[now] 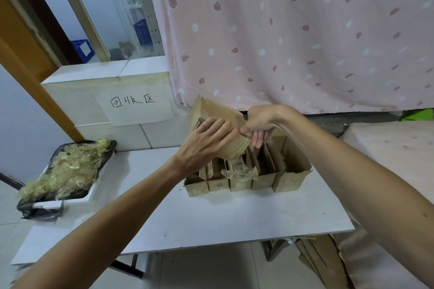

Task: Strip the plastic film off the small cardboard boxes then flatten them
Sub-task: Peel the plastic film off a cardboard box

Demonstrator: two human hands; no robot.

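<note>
A small cardboard box (217, 110), tilted and partly wrapped in shiny plastic film, is held up above the table. My left hand (206, 141) lies across its front face with the fingers stretched over it. My right hand (258, 126) pinches the box's lower right edge, where the film (237, 148) wraps it. Below them, several open cardboard boxes (246, 176) stand in a row on the white table (211, 218), one with crumpled film (239, 172) hanging from it.
A tray lined with a black bag (63, 171), heaped with stripped film, sits at the table's left end. A white tiled ledge with a paper sign (133, 103) stands behind. Flattened cardboard (321, 260) lies on the floor at the right, under a pink curtain (293, 30).
</note>
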